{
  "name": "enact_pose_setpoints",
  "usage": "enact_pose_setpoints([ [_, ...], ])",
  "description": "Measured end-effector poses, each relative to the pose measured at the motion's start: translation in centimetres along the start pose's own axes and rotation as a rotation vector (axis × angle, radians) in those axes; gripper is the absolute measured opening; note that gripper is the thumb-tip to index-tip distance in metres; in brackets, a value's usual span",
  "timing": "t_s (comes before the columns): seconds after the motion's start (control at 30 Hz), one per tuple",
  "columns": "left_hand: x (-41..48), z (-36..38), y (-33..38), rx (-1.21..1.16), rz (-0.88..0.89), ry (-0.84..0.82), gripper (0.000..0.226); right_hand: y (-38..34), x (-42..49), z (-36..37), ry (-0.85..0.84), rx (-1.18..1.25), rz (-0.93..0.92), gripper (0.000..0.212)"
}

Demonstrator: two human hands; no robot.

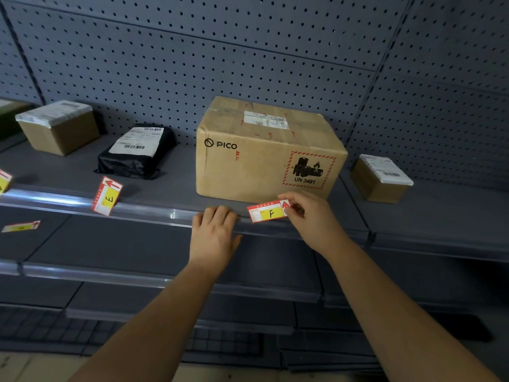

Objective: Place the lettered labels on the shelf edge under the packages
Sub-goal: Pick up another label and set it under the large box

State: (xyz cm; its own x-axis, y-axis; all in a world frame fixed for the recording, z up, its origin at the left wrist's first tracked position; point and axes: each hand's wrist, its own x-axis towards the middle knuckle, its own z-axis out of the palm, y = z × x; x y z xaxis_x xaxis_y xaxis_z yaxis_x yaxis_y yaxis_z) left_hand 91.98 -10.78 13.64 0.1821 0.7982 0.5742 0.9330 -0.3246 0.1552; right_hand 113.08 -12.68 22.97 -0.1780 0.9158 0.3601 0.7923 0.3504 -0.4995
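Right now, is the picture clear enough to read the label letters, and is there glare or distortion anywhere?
In the head view, the F label in the right hand and the E label read sharply; glare streaks the clear shelf edge strip at the left; the wide lens bows straight lines; the lower shelves lie in dim shadow.

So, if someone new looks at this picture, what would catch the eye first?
First, the big PICO box at centre, with its red battery warning sticker. Just below it, the right hand pinches the F label at the shelf edge, and the left hand rests on that edge beside it. Further left, the E label sits tilted on the edge, before a black bag.
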Motion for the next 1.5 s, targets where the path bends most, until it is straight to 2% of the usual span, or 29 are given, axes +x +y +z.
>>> enact_pose_setpoints([
  [0.37, 0.0, 0.3, 0.1, 0.050, -0.001, 0.046, 0.027, -0.2, 0.2, 0.2, -0.005, -0.004, -0.014, 0.030],
  [0.7, -0.5, 0.1, 0.4, -0.021, -0.057, 0.044, 0.036, -0.6, 0.2, 0.5, -0.018, -0.019, -0.005, 0.030],
  [0.93, -0.3, 0.7, 1.1, -0.031, -0.123, 0.049, 0.036, -0.1, -0.2, 0.2, -0.003, -0.015, 0.008, 0.030],
  [1.17, -0.4, 0.8, 1.1, -0.027, -0.117, 0.079, 0.033, 0.0, -0.5, 0.2, -0.008, -0.024, 0.012, 0.031],
  [1.5, -0.4, -0.7, 0.2, -0.105, -0.070, -0.011, 0.037, -1.0, 0.3, 0.4, -0.005, -0.087, -0.054, 0.031],
])
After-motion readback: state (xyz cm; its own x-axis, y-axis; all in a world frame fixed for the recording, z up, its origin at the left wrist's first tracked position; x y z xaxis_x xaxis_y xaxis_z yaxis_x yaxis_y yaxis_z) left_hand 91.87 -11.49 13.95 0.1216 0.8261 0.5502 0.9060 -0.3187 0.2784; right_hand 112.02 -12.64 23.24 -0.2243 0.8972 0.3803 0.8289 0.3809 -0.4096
